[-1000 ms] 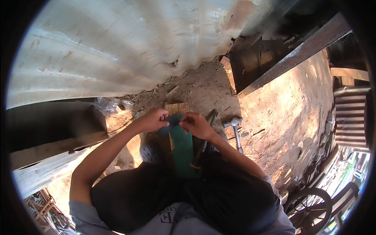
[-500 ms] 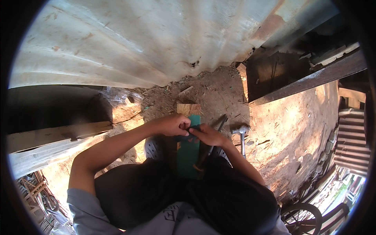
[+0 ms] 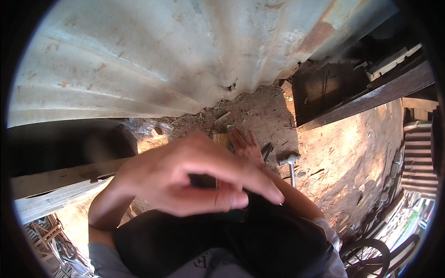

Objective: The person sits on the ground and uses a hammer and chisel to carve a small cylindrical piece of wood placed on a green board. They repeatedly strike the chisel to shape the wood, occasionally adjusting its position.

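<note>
My left hand (image 3: 190, 173) is raised close to the camera and blurred by motion. Its thumb and forefinger are curved with a gap between them, and nothing shows in that gap. Beyond it, my right hand (image 3: 245, 144) lies with fingers stretched out at the far end of a wooden board (image 3: 221, 139). The left hand hides most of this board and the green piece that lay along it. Beside the right wrist, the end of a dark thin tool (image 3: 268, 151) shows; the arm covers the remainder.
A metal hammer (image 3: 290, 162) lies on the dirt ground (image 3: 343, 162) to the right. Corrugated metal sheeting (image 3: 162, 55) stands in front, with a wooden beam (image 3: 366, 99) at right. Clear plastic (image 3: 146, 127) lies at left, and a spoked wheel (image 3: 366, 259) stands at lower right.
The hands have parted. My left hand has come up toward the camera, and my right hand has let its pinch go and stretched out toward the board's far end.
</note>
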`<control>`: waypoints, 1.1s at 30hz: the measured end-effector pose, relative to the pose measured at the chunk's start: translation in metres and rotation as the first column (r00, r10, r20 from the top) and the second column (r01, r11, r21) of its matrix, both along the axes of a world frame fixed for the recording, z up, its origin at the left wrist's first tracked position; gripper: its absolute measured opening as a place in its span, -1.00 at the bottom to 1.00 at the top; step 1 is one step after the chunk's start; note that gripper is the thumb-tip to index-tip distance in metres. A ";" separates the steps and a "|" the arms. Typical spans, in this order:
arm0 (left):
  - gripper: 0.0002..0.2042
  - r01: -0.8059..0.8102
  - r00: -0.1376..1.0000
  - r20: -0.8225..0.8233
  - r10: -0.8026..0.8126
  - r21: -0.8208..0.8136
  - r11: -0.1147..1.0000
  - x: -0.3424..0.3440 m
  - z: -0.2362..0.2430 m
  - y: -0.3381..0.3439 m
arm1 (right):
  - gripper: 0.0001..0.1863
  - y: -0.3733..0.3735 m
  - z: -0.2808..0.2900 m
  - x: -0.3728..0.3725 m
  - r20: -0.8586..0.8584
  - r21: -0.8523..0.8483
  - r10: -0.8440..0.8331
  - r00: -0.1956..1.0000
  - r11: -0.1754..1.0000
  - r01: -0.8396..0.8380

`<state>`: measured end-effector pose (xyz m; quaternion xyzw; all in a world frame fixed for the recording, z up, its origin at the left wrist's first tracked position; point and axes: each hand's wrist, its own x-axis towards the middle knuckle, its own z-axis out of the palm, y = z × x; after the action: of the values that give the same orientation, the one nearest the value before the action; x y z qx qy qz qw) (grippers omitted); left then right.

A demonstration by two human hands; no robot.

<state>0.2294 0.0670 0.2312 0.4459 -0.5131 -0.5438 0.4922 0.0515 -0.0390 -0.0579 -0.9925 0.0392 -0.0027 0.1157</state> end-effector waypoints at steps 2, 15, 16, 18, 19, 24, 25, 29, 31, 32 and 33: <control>-0.78 0.017 0.990 -0.133 -0.041 -0.174 0.985 -0.009 0.028 0.002 | -0.44 -0.008 -0.004 0.004 -0.032 -0.031 -0.005 0.999 1.000 0.004; -0.79 0.031 0.865 -0.453 -0.214 -0.378 0.925 -0.041 0.043 -0.004 | -0.42 -0.008 -0.018 0.007 -0.056 0.121 0.034 0.998 0.992 -0.027; -0.79 0.028 0.861 -0.461 -0.214 -0.377 0.926 -0.041 0.043 -0.004 | -0.43 -0.006 -0.021 0.001 -0.032 0.114 0.021 0.999 0.993 -0.017; -0.79 0.018 0.852 -0.483 -0.202 -0.359 0.933 -0.042 0.043 -0.003 | -0.44 -0.002 -0.020 0.002 0.045 0.125 0.008 0.999 0.992 -0.014; -0.79 0.003 0.844 -0.498 -0.199 -0.367 0.930 -0.043 0.040 -0.002 | -0.44 -0.002 -0.012 0.003 0.093 0.136 0.014 0.996 0.990 -0.027; -0.79 -0.034 0.815 -0.553 -0.174 -0.345 0.938 -0.045 0.035 0.014 | -0.44 -0.009 -0.011 0.008 0.067 0.109 0.062 0.996 0.992 -0.069; -0.79 -0.037 0.811 -0.559 -0.174 -0.345 0.938 -0.045 0.036 0.016 | -0.43 -0.013 -0.017 0.007 0.068 0.118 0.061 0.996 0.991 -0.069; -0.80 -0.038 0.797 -0.578 -0.176 -0.340 0.940 -0.044 0.038 0.021 | -0.40 -0.005 -0.017 0.001 0.087 0.092 0.054 0.995 0.994 -0.062; -0.80 -0.031 0.794 -0.579 -0.187 -0.346 0.938 -0.044 0.038 0.021 | -0.41 -0.005 -0.010 0.003 0.050 0.126 0.040 0.998 0.991 -0.046; -0.80 -0.025 0.788 -0.583 -0.197 -0.349 0.937 -0.045 0.037 0.020 | -0.42 -0.007 -0.007 0.005 0.030 0.142 0.028 0.999 0.989 -0.032; -0.80 -0.021 0.785 -0.585 -0.206 -0.357 0.934 -0.044 0.036 0.019 | -0.42 -0.009 -0.009 0.006 0.023 0.151 0.014 1.000 0.988 -0.018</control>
<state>0.1854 0.0857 0.2671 0.1259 -0.4339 -0.5843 0.6742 0.0570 -0.0482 -0.0666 -0.9810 0.0301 -0.0099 0.1912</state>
